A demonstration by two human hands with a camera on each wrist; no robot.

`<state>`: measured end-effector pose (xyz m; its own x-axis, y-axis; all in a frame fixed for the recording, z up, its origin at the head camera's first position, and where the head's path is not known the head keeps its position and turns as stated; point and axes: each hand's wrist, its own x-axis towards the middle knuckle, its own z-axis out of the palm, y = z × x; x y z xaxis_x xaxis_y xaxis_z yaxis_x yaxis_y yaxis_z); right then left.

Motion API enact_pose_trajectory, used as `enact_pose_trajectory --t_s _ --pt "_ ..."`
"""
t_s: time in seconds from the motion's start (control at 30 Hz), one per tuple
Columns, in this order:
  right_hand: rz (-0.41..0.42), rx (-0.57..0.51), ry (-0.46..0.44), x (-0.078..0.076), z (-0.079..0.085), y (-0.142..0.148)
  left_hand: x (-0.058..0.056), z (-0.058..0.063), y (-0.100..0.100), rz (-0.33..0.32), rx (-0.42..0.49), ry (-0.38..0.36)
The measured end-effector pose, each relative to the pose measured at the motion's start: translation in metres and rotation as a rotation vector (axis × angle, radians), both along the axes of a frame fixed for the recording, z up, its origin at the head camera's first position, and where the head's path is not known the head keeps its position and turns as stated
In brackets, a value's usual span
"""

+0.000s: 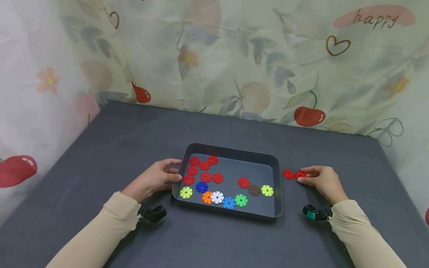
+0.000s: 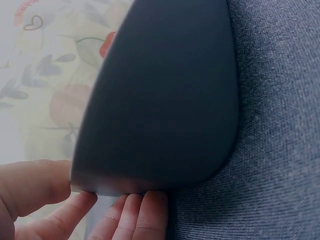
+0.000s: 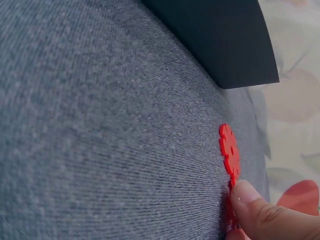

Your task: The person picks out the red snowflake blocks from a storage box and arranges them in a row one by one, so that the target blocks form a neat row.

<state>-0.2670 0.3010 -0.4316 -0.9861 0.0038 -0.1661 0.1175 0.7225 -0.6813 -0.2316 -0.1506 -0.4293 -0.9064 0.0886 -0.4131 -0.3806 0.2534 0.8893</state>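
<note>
A dark rectangular tray (image 1: 232,154) lies on the table with several notched plastic discs in it. My left hand (image 1: 154,178) holds the tray's left side; in the left wrist view its fingertips (image 2: 152,200) press the outer wall and the thumb is at the rim. To the right of the tray, my right hand (image 1: 324,182) pinches one red notched disc (image 1: 300,175) between thumb and fingers. A second red disc (image 1: 288,174) adjoins it on the tray side, and the two look linked. Their edges are near the cloth in the right wrist view; contact with it is unclear.
Red discs (image 1: 205,177) cluster in the tray's left half. Along its front are a blue disc (image 1: 201,187), an orange disc (image 1: 207,197), a white disc (image 1: 217,197) and a green disc (image 1: 241,200). A grey cloth (image 1: 222,254) covers the table, with a printed curtain (image 1: 224,62) behind.
</note>
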Motion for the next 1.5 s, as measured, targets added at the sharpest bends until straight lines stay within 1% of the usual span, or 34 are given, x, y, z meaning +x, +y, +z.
enact_pose_trajectory --t_s 0.17,0.37,0.73,1.0,1.23,1.4,1.5 --pt "0.018 0.047 0.029 -0.001 -0.0009 0.0007 -0.0011 0.0011 -0.0001 -0.007 0.001 0.006" --pt "0.025 0.068 0.05 -0.0015 -0.0022 0.0001 -0.0009 0.0004 -0.0008 -0.013 -0.001 0.009" --pt "0.018 0.068 0.041 -0.0012 -0.0011 -0.0005 -0.0018 -0.0003 -0.0014 -0.022 0.011 0.018" --pt "0.025 0.07 0.04 -0.0008 -0.0004 0.0008 -0.0018 -0.001 0.0007 -0.009 0.001 0.012" --pt "0.015 0.077 0.031 -0.002 -0.0018 0.0015 0.0002 0.001 0.0012 -0.021 -0.011 0.018" --pt "0.003 0.08 0.008 -0.003 -0.0028 0.0013 0.0022 0.003 0.0007 -0.032 0.001 0.029" --pt "0.003 0.055 0.001 -0.0035 -0.0009 0.0026 0.0025 0.0039 0.0007 -0.032 0.007 0.028"
